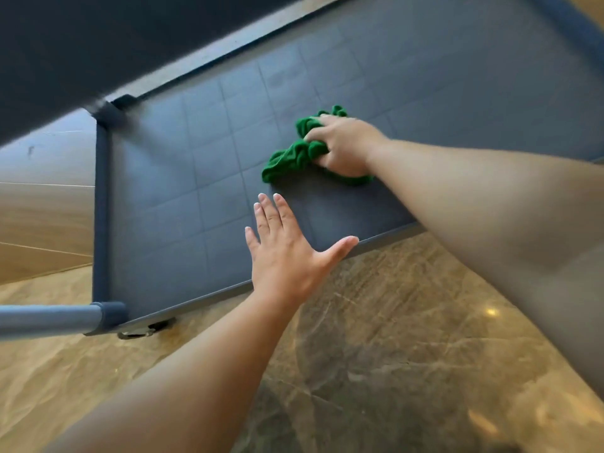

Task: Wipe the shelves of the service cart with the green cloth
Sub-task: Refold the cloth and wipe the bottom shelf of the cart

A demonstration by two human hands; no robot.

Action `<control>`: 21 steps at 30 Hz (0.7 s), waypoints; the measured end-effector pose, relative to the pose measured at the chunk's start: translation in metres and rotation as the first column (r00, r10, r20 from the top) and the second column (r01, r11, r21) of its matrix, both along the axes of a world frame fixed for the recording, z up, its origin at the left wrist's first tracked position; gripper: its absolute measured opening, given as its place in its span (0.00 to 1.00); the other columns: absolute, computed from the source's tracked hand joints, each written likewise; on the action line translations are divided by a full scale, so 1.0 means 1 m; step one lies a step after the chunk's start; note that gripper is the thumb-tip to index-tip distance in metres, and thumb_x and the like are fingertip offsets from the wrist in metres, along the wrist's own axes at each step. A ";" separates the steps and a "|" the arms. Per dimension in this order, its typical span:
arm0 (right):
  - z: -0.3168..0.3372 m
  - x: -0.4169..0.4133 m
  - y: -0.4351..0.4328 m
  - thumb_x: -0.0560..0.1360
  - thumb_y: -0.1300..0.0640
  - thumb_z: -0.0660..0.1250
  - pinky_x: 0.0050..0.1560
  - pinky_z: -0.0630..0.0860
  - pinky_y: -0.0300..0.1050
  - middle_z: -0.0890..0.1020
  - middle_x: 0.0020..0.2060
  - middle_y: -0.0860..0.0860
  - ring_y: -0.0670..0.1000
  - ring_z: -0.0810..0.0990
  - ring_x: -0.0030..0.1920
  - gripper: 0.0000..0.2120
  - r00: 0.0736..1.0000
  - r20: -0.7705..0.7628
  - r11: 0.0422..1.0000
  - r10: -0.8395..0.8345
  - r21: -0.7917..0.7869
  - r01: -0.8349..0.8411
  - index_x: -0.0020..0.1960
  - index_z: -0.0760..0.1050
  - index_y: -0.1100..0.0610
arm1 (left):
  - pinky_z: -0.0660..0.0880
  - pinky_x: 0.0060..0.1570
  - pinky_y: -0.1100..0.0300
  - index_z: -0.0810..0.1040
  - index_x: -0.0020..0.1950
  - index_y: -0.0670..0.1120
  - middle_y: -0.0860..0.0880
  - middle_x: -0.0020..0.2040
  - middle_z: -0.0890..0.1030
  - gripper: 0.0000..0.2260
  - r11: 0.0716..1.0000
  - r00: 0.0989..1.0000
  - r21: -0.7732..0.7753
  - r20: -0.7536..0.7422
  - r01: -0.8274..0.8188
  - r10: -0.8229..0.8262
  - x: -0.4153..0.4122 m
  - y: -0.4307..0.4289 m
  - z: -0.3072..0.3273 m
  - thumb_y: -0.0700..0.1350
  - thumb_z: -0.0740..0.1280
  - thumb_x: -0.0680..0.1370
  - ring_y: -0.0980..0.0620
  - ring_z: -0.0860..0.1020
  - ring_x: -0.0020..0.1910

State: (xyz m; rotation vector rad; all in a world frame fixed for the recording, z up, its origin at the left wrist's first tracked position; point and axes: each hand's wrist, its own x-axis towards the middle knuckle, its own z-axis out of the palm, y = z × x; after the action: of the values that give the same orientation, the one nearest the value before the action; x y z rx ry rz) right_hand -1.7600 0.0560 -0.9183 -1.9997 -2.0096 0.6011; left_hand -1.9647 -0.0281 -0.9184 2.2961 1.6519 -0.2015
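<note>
Wiping in progress on the lower shelf (170, 204) of the service cart (101, 207)

Item: green cloth (294, 155), centre-right of the frame, bunched on the grey gridded shelf surface and partly under the right hand (343, 145)

Hands: right hand clamped on the cloth, fingers curled into its folds, pressing it to the shelf. Left hand (284, 253) apart from it at lower centre, flat, fingers spread, holding nothing, thumb along the shelf's near rim; whether the palm bears weight cannot be told

Handling, judged: soft, light, limp, not fragile; likely to drag and fold on the surface rather than slide freely. Best hold is from above, over the thick middle of the bundle, leaving the loose edge to trail

Orientation: long axis runs lower left to upper right of the frame; the free crumpled end points lower left, toward the left hand

Also present: upper shelf (98, 44), dark, upper left; caster (143, 330), lower left; marbled floor (392, 322), lower right
</note>
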 end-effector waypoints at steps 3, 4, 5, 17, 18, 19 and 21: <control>0.000 0.042 -0.006 0.79 0.49 0.64 0.75 0.58 0.47 0.64 0.78 0.55 0.56 0.61 0.78 0.23 0.988 0.024 0.988 -0.152 -0.030 0.153 0.73 0.70 0.48 | 0.41 0.78 0.43 0.37 0.80 0.42 0.43 0.82 0.39 0.65 0.999 1.000 -0.029 -0.019 -0.017 0.016 0.003 0.000 0.002 0.86 0.42 0.57 0.48 0.37 0.80; 0.000 0.054 -0.009 0.79 0.49 0.64 0.75 0.57 0.48 0.63 0.78 0.56 0.56 0.61 0.78 0.23 0.979 0.036 0.978 -0.201 -0.039 0.203 0.74 0.69 0.49 | 0.41 0.78 0.43 0.37 0.80 0.42 0.43 0.82 0.39 0.65 0.999 1.000 -0.034 -0.021 -0.023 0.022 0.003 0.000 0.002 0.86 0.43 0.58 0.48 0.37 0.80; 0.000 0.065 -0.012 0.79 0.49 0.63 0.75 0.57 0.49 0.63 0.78 0.56 0.58 0.61 0.77 0.24 0.967 0.048 0.966 -0.251 -0.045 0.253 0.74 0.68 0.49 | 0.41 0.78 0.44 0.37 0.80 0.41 0.43 0.82 0.39 0.65 0.999 0.999 -0.037 -0.018 -0.027 0.027 0.003 -0.001 0.002 0.85 0.44 0.58 0.48 0.36 0.80; 0.001 0.012 -0.039 0.79 0.34 0.58 0.78 0.50 0.48 0.57 0.80 0.56 0.54 0.53 0.80 0.29 0.993 0.036 0.991 -0.114 -0.065 0.116 0.75 0.69 0.48 | 0.36 0.77 0.48 0.31 0.78 0.41 0.41 0.80 0.33 0.60 0.996 0.999 0.079 0.043 0.031 -0.034 0.002 -0.002 -0.005 0.84 0.38 0.62 0.47 0.33 0.79; 0.001 0.002 -0.044 0.80 0.35 0.58 0.78 0.50 0.47 0.58 0.80 0.55 0.53 0.53 0.80 0.28 0.999 0.019 0.996 -0.049 -0.069 0.051 0.74 0.70 0.48 | 0.35 0.76 0.47 0.30 0.78 0.42 0.41 0.80 0.32 0.60 0.994 0.998 0.101 0.041 0.051 -0.055 0.001 -0.002 -0.006 0.84 0.38 0.62 0.46 0.33 0.79; 0.000 -0.008 -0.051 0.80 0.37 0.58 0.78 0.51 0.47 0.59 0.80 0.54 0.52 0.54 0.80 0.26 1.000 0.007 0.997 0.013 -0.070 -0.013 0.74 0.71 0.48 | 0.34 0.76 0.47 0.30 0.78 0.42 0.40 0.79 0.32 0.59 0.988 0.996 0.133 0.041 0.079 -0.085 0.000 -0.002 -0.008 0.83 0.38 0.63 0.45 0.33 0.79; -0.002 -0.020 -0.067 0.81 0.41 0.61 0.78 0.52 0.45 0.60 0.79 0.53 0.52 0.55 0.80 0.23 0.994 -0.004 0.992 0.113 -0.061 -0.113 0.73 0.72 0.48 | 0.33 0.75 0.45 0.30 0.78 0.43 0.39 0.79 0.33 0.56 0.970 0.987 0.195 0.037 0.146 -0.156 -0.004 -0.004 -0.010 0.82 0.39 0.66 0.43 0.33 0.79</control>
State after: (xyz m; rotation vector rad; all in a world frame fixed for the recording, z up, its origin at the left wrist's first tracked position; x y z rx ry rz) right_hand -1.7803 -0.0112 -0.9205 -1.9282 -2.1407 0.6955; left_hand -1.9684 -0.0319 -0.9279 2.5492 1.5312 -0.0144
